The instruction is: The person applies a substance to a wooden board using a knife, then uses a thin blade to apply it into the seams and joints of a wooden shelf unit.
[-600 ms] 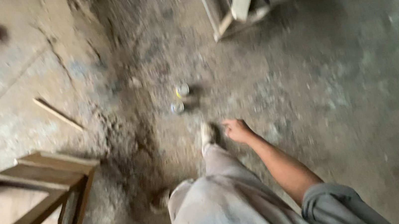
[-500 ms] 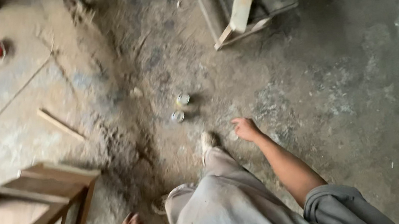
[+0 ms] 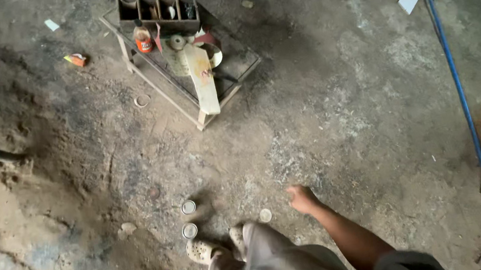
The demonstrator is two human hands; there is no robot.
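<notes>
While our right hand hangs loosely curled, holding nothing, two small tins sit lower centre.
Our shoes nearly touch them; we risk kicking them over.

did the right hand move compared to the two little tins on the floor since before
Yes. The right hand now hangs farther to the right of the two small tins and level with them; earlier it was closer and just below them.
</notes>
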